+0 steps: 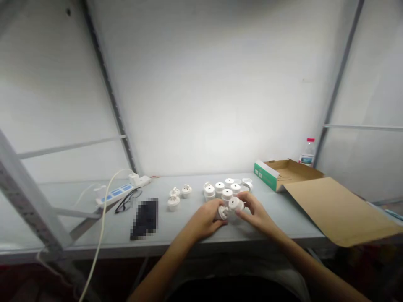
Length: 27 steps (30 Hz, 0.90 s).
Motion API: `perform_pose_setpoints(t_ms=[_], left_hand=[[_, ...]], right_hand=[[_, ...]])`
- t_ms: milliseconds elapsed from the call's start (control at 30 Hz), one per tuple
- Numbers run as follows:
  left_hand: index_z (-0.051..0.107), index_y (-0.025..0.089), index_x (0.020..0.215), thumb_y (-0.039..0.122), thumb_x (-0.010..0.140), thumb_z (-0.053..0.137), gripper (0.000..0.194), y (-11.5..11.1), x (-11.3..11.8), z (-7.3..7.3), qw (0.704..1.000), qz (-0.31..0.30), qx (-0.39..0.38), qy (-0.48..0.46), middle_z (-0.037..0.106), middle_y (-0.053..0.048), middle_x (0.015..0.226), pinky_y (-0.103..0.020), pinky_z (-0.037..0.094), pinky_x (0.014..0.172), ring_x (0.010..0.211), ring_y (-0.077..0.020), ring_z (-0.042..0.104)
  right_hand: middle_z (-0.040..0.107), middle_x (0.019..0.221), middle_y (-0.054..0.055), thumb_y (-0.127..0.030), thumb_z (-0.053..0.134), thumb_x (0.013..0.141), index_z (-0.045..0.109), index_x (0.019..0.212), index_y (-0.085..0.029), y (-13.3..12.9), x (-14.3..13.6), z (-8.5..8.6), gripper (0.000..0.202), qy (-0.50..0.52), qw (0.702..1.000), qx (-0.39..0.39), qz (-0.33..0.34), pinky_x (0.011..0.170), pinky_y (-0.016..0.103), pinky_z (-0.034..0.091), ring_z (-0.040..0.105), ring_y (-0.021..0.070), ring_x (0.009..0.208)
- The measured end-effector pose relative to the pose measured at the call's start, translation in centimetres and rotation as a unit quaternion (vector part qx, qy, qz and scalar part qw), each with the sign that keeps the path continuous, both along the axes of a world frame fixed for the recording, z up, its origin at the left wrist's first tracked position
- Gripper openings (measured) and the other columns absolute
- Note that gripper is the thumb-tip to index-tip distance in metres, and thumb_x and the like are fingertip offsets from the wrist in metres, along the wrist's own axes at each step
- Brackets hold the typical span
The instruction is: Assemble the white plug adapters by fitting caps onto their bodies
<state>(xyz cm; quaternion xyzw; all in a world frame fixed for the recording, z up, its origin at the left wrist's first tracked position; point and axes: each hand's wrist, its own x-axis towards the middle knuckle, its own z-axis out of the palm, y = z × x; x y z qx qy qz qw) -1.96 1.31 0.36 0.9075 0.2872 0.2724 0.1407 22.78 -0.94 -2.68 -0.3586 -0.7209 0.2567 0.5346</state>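
Observation:
Near the table's front edge, my left hand (208,219) is closed around a white round part (222,212) with an uneven, detailed face. My right hand (254,213) grips a white round cap (235,204) with a small dark centre hole, held close beside that part; whether the two touch is unclear. Just behind my hands stand several similar white caps (219,187) in a cluster, with clear or white rings (247,181) at its right. Left of them sit three white round pieces (173,203) with small fittings on top.
On the left lie a power strip (118,193) with a white cable (103,222), dark-framed glasses (126,202) and a pixelated dark object (146,218). An open cardboard box (340,209) with a green side is at the right, a bottle (307,154) behind it.

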Motion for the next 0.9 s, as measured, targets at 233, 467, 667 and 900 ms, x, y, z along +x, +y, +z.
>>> perform_pose_setpoints(t_ms=[233, 467, 667, 900], left_hand=[[0.055, 0.024, 0.133, 0.026, 0.090, 0.077, 0.049, -0.1, 0.1, 0.1, 1.000, -0.003, -0.010, -0.011, 0.066, -0.009, 0.129, -0.044, 0.051, 0.103, 0.119, -0.0297, 0.063], [0.056, 0.024, 0.132, 0.021, 0.088, 0.074, 0.047, -0.1, 0.2, 0.1, 1.000, -0.005, -0.002, -0.008, 0.065, -0.009, 0.129, -0.045, 0.051, 0.105, 0.121, -0.0302, 0.062], [0.055, 0.023, 0.132, 0.015, 0.085, 0.071, 0.050, -0.2, 0.0, 0.2, 1.000, -0.006, 0.006, -0.012, 0.065, -0.010, 0.130, -0.046, 0.051, 0.107, 0.121, -0.0303, 0.062], [0.055, 0.024, 0.134, 0.017, 0.087, 0.072, 0.050, 0.1, -0.1, -0.1, 1.000, -0.015, 0.022, 0.005, 0.065, -0.009, 0.128, -0.044, 0.051, 0.105, 0.119, -0.0294, 0.062]], right_hand=[[0.060, 0.135, 0.010, -0.043, 0.074, 0.093, 0.050, 0.141, -0.029, -0.7, -0.3, 0.2, 0.056, 0.046, 0.996, -0.022, 0.080, 0.104, 0.041, 0.056, 0.066, 0.0266, 0.121], [0.068, 0.120, 0.006, -0.043, 0.073, 0.095, 0.064, 0.122, -0.028, -0.8, 0.0, 0.7, 0.033, -0.014, 0.997, 0.004, 0.070, 0.102, 0.042, 0.055, 0.067, 0.0273, 0.114], [0.070, 0.123, 0.007, -0.037, 0.081, 0.088, 0.062, 0.126, -0.027, -0.6, -0.1, 0.5, 0.043, -0.064, 0.997, 0.024, 0.046, 0.096, 0.042, 0.055, 0.068, 0.0281, 0.111], [0.072, 0.124, 0.007, -0.034, 0.076, 0.092, 0.065, 0.129, -0.027, -1.1, -0.3, 0.8, 0.040, -0.086, 0.994, 0.038, 0.048, 0.094, 0.042, 0.057, 0.068, 0.0276, 0.109]])
